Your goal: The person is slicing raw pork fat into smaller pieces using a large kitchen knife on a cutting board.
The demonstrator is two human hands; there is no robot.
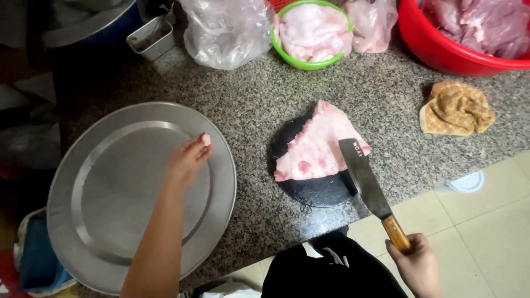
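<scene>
Two hands are at work, well apart. My left hand (187, 160) lies over the tray (110, 248), fingers loosely together, fingertips touching its flat inner face and clamped on nothing. That tray is round, dull brushed steel with a raised rim, and it sits at 9 o'clock on the counter (248, 99), which is speckled grey granite. My right hand (417, 265) at 5 o'clock is closed tight around the cleaver (367, 179) by its wooden handle; the broad dark steel blade points up toward 11 o'clock, its tip resting over the lower right edge of the meat (317, 146). This one slab is pale pink, fatty and glossy, roughly triangular, and it lies at the centre on one round black board (314, 190), covering its upper half. At 12 o'clock stands one small green bowl (309, 63) of smooth plastic holding more pale meat. At 1 o'clock sits one large red basin (441, 52), also plastic, full of darker pink cuts. I count two thin clear bags, one (226, 33) crumpled left of the green bowl and another (372, 25) right of it with pink meat inside. One tan dotted cloth (455, 107) lies bunched at 3 o'clock. One small rectangular metal tin (152, 36) stands at 11 o'clock.
</scene>
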